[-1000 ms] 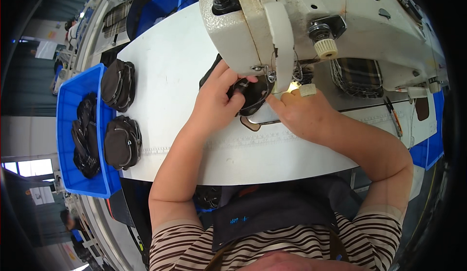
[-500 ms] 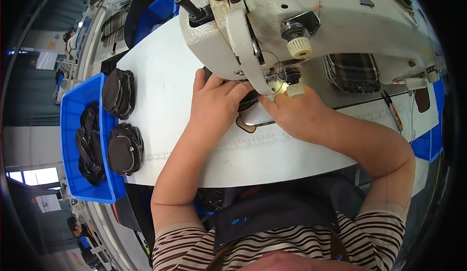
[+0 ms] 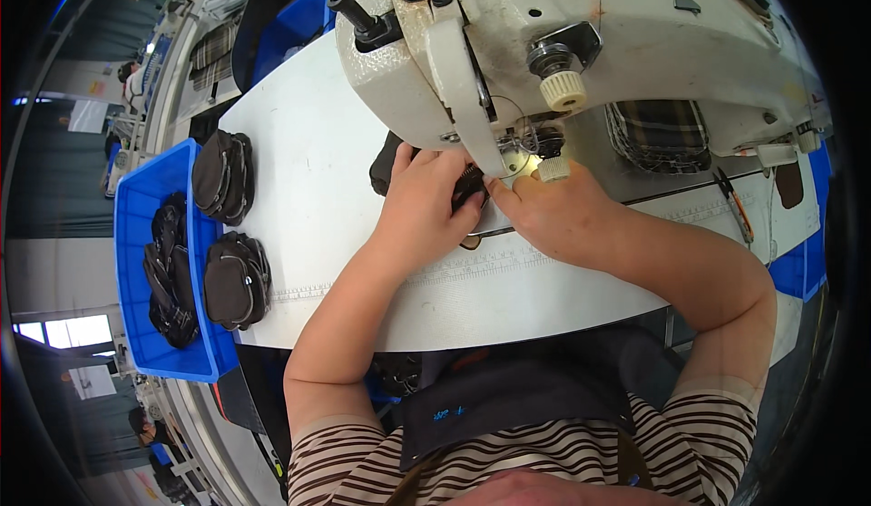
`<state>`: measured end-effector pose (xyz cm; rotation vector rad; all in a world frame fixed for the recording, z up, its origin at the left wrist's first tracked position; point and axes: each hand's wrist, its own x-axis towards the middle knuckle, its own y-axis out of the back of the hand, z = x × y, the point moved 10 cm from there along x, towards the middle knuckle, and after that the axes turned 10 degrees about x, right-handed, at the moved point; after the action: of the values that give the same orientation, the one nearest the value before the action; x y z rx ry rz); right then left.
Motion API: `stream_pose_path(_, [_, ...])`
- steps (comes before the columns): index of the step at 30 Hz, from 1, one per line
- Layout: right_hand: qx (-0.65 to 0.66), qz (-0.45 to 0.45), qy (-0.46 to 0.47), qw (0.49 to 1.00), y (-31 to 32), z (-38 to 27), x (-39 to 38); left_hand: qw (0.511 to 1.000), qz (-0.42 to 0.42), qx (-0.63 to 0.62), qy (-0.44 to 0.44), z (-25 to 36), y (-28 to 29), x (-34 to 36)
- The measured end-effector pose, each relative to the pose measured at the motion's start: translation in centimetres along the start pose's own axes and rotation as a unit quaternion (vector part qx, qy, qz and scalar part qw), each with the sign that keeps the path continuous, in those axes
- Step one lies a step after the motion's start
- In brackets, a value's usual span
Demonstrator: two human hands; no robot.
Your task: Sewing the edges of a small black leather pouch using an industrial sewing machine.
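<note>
A dark fabric piece with a zipper (image 3: 468, 182) lies under the head of a white sewing machine (image 3: 472, 98), beside the lit needle area. My left hand (image 3: 422, 196) is closed on it, thumb bent against the zipper edge; part of the dark fabric sticks out beyond its fingers. Close to the needle, my right hand (image 3: 558, 214) pinches the edge of the same piece, its fingertips partly behind the machine's tension knob. The needle and the stitch line itself are hidden by the machine and hands.
Two dark zippered pouches (image 3: 222, 177) rest at the table's left edge, next to a blue bin (image 3: 218, 343) of dark pieces. A stack of plaid fabric (image 3: 658, 134) sits under the machine arm. Orange-handled snips (image 3: 737, 206) and a brown patch (image 3: 788, 186) lie at the right.
My left hand has shifted right toward the needle and curled its thumb in, uncovering dark fabric at its left. My right hand stays nearly in place.
</note>
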<state>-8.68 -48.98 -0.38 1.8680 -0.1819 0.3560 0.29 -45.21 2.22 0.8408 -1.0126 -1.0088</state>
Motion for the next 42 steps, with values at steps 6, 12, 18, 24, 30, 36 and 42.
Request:
stream_pose_path(6, [-0.009,0.011,0.004,1.0,0.2,-0.1,0.1,0.985,0.108,0.129,-0.051,0.8,-0.1,-0.5])
stream_pose_path(12, [0.008,0.02,0.005,1.0,-0.1,0.1,-0.1,0.974,0.088,0.173,-0.113,1.8,0.2,-0.3])
stream_pose_path(18, [0.009,0.014,-0.005,1.0,0.2,-0.1,0.0,0.995,0.004,0.06,-0.084,0.2,-0.2,0.4])
stream_pose_path(24, [0.016,-0.014,-0.006,1.0,0.1,0.3,-0.2,0.999,-0.019,-0.046,0.02,-1.1,-1.6,-0.3])
stream_pose_path(30, [-0.048,-0.081,-0.006,0.996,-1.1,-1.1,-0.7,0.999,0.024,-0.025,0.021,0.0,-1.5,-0.9])
stream_pose_path(36, [-0.038,-0.066,0.03,0.997,-1.2,-1.7,-0.9,0.999,0.029,0.019,-0.012,0.8,-1.1,-1.0])
stream_pose_path(42, [-0.017,-0.059,0.029,0.998,-1.0,-1.6,-0.9,0.997,0.004,0.042,-0.069,1.2,-0.9,-0.7])
